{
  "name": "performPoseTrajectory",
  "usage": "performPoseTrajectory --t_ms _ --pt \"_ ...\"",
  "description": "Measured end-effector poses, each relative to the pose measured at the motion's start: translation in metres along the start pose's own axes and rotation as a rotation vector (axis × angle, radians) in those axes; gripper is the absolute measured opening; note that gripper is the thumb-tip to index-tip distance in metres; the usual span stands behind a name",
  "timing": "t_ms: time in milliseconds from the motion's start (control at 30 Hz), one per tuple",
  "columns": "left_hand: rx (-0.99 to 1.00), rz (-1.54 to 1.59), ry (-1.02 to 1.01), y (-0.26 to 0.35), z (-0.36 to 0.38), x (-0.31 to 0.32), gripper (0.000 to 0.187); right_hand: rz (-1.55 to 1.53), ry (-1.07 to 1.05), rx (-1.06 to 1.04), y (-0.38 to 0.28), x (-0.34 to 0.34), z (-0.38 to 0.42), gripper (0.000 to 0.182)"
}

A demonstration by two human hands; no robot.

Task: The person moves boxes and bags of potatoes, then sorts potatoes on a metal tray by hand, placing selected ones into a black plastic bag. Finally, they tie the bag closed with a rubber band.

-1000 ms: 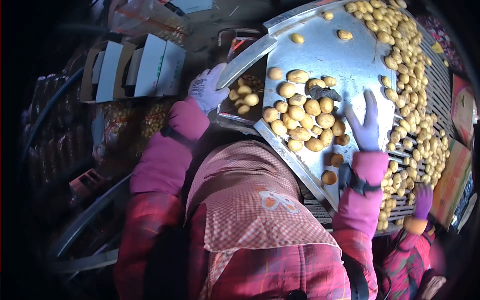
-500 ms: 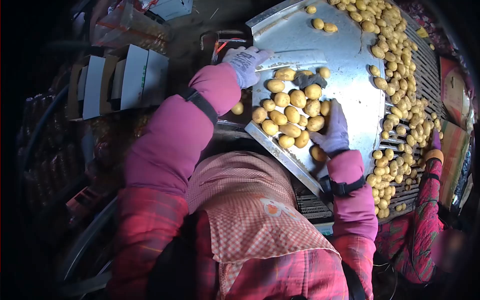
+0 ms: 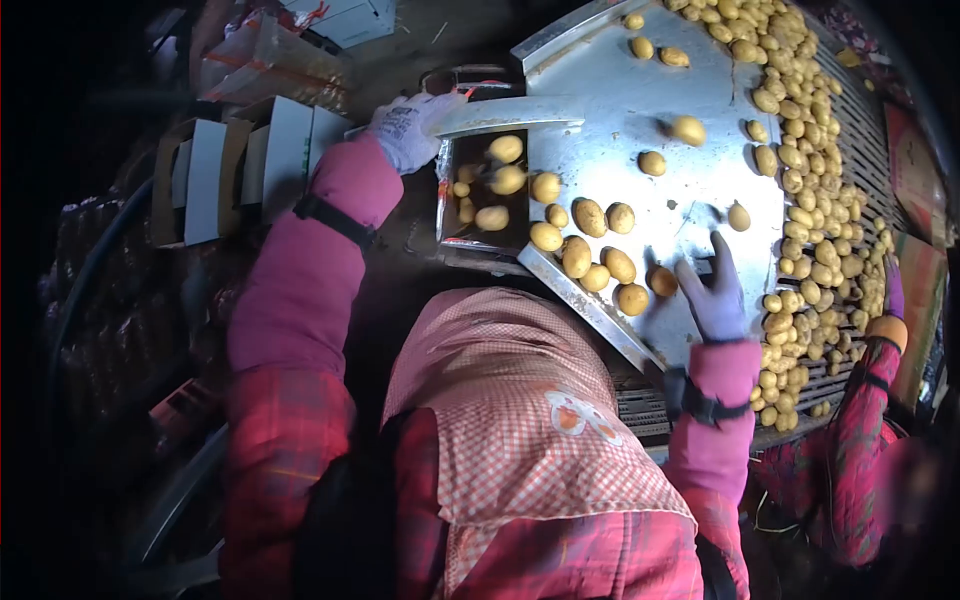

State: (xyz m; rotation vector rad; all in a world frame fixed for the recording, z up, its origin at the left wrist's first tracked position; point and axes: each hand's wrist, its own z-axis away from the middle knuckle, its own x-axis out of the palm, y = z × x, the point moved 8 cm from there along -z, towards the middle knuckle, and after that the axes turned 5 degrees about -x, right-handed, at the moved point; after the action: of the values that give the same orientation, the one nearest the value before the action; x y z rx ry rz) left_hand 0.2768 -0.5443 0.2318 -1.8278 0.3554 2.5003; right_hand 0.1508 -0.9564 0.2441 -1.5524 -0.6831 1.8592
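Observation:
My left hand (image 3: 415, 130), in a pale glove, is closed on the end of a metal bar (image 3: 510, 115) that lies across the top of a box (image 3: 440, 215). Several potatoes (image 3: 491, 218) are inside this box, some blurred. On the metal tray (image 3: 640, 120) more potatoes (image 3: 619, 265) lie loosely near its lower left edge. My right hand (image 3: 715, 290), gloved too, is over the tray with its fingers spread and nothing in them. One potato (image 3: 738, 217) is just above its fingertips.
A slatted rack (image 3: 860, 150) with a long heap of potatoes (image 3: 825, 250) runs along the right. Beyond it is a co-worker's gloved hand (image 3: 893, 290). White cartons (image 3: 290, 150) stand at the left. The tray has a raised lower edge (image 3: 590, 310).
My left hand and the bar have moved left, uncovering the box. The potato cluster has spread out, with some now in the box. My right hand has moved right and down, away from the cluster.

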Motion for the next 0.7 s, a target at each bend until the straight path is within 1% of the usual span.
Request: performPoseTrajectory --t_ms 67,133,200,267,300,333,367,400,467,500,533,600,633,667,700 --pt "-0.011 0.122 -0.020 -0.005 0.002 0.012 0.068 -0.125 -0.238 0.368 0.036 -0.006 0.049 0.082" --pt "0.049 0.171 0.021 0.001 -0.003 0.030 0.068 -0.213 -0.247 0.102 0.066 0.036 0.080 0.086" --pt "-0.069 0.205 -0.031 0.020 0.004 0.028 0.070 -0.077 -0.360 0.335 0.009 0.050 0.072 0.089" --pt "0.060 0.400 0.029 0.031 0.001 0.041 0.071 -0.053 -0.243 0.140 -0.001 0.070 0.047 0.089" --pt "0.048 0.394 -0.024 0.040 0.004 0.038 0.070 0.006 -0.281 0.161 -0.018 0.077 0.033 0.085" --pt "0.039 0.388 -0.084 0.052 0.007 0.035 0.069 0.046 -0.249 0.063 -0.018 0.090 0.021 0.080" --pt "0.065 0.314 -0.086 0.062 0.007 0.034 0.068 0.017 -0.290 0.086 -0.031 0.098 0.008 0.079" --pt "0.066 0.310 -0.094 0.065 0.007 0.036 0.068 -0.008 -0.330 0.109 -0.044 0.106 -0.002 0.078" --pt "0.114 0.302 -0.002 0.072 0.003 0.026 0.068 -0.120 -0.326 -0.123 -0.073 0.124 -0.015 0.075" --pt "0.050 0.261 0.016 0.070 0.004 0.021 0.068 0.021 -0.414 -0.186 -0.083 0.123 -0.016 0.069" --pt "0.043 0.257 0.018 0.067 0.007 0.018 0.068 0.017 -0.418 -0.192 -0.090 0.114 -0.018 0.069" --pt "0.060 0.280 0.109 0.056 0.011 0.005 0.068 -0.747 -0.278 0.146 -0.073 0.089 -0.026 0.064" --pt "-0.008 0.291 0.061 0.046 0.012 0.009 0.067 -0.510 -0.136 0.061 -0.010 0.088 -0.051 0.062" --pt "-0.013 0.300 0.069 0.041 0.015 0.014 0.067 -0.160 -0.139 0.183 -0.002 0.069 -0.065 0.069" --pt "-0.027 0.347 0.091 0.038 0.018 0.018 0.068 -0.093 -0.129 0.143 -0.008 0.067 -0.074 0.074"
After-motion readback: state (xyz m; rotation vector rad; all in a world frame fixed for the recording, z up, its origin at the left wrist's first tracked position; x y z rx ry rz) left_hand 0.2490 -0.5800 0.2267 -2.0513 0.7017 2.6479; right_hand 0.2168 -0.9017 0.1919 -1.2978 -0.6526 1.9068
